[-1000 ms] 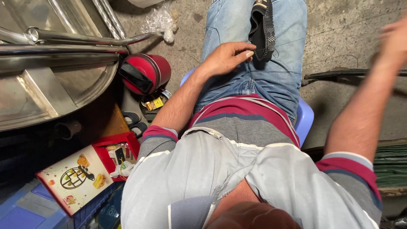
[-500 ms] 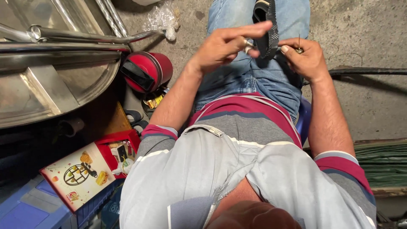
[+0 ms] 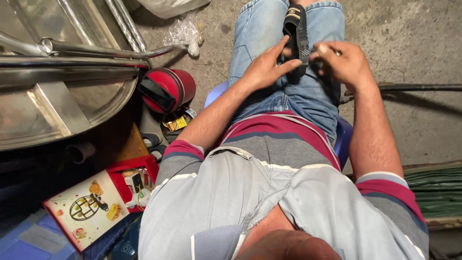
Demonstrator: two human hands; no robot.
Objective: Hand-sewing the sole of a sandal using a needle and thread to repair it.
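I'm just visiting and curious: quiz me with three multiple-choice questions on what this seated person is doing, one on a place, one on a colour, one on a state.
1. Where is the black sandal?
A. on the lap, between the knees
B. on the concrete floor
C. inside the red box

2. What colour is the round case by the person's left side?
A. green
B. red with a black strap
C. white

3. How do the hands meet the sandal?
A. both are away from it
B. only one touches it
C. left hand and right hand are both on it

Answers: 1 A, it lies on the jeans; 2 B, red shell, black band; 3 C, fingers of both meet at its strap.
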